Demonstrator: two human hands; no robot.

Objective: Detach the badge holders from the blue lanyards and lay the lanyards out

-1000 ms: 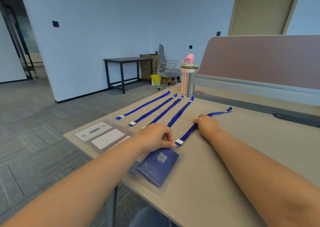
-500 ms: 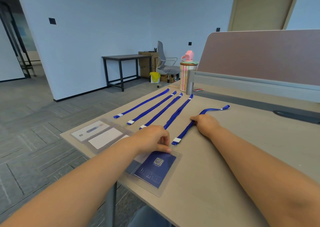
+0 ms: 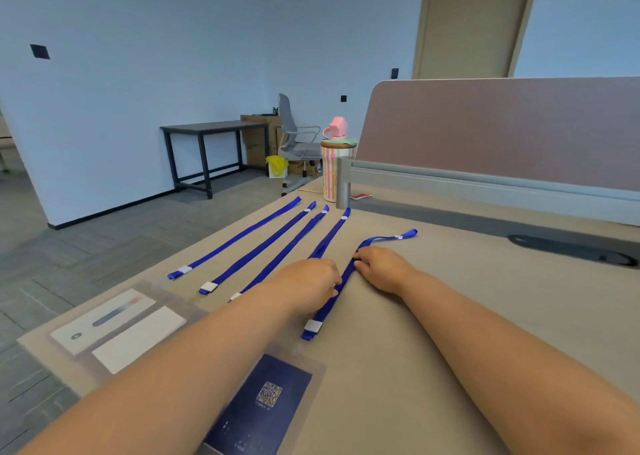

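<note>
Since a second ago the left hand [image 3: 308, 279] has slid from the white clip end up the fifth lanyard [image 3: 332, 298], so smoothing, not detaching, looks to be the step now. Both hands lie flat, fingers loosely curled and pressing the strap, the right hand [image 3: 379, 267] just beside at 2 o'clock; neither grips it. 4 straight lanyards [image 3: 242, 236] lie at 10 o'clock, the badge holders [image 3: 263, 399] at 7 o'clock on the bench [image 3: 450, 316]

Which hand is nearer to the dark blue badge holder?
Left. The left hand is just beyond the dark blue badge holder; the right hand lies farther away, beyond and to its right.
</note>
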